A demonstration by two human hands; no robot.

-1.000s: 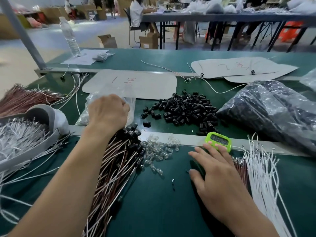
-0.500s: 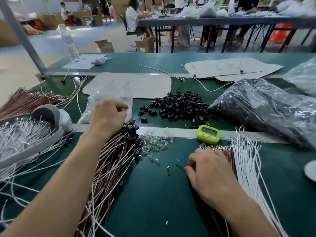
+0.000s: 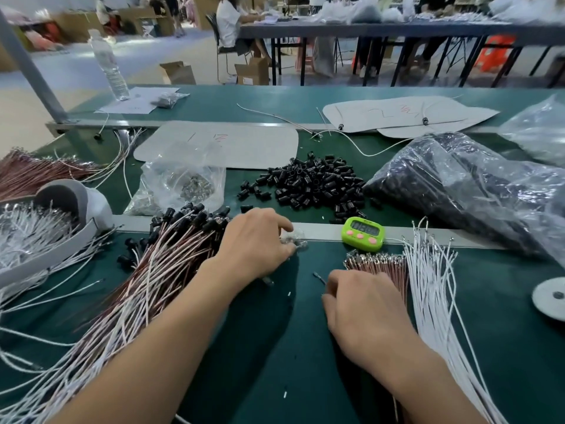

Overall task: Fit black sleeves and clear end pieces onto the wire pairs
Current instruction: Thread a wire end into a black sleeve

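- Green matting covered my desk (image 3: 275, 347). My left hand (image 3: 256, 243) lay by its pale cross-strip, fingers curled down onto a small scatter of clear end pieces (image 3: 295, 240). Whether the fingertips pinched one, I could not tell.
- Nearer me, my right hand (image 3: 363, 304) rested knuckles up, with its fingers bent under at the near edge of a bundle of brown wires (image 3: 379, 261) with bare metal tips. The fingertips were hidden, so I could not tell whether it had hold of anything.
- Just right of that bundle, white wires (image 3: 434, 286) fanned out towards me.
- Beyond the strip, loose black sleeves (image 3: 312, 182) were piled between a small clear bag (image 3: 183, 179) and a large bag (image 3: 458, 194) of dark parts.
- Beside and partly under my left forearm lay a heap of wire pairs (image 3: 146, 289), brown and white, with such sleeves on their far ends.
- On the strip sat a green timer (image 3: 363, 234), between the sleeve pile and the brown bundle.
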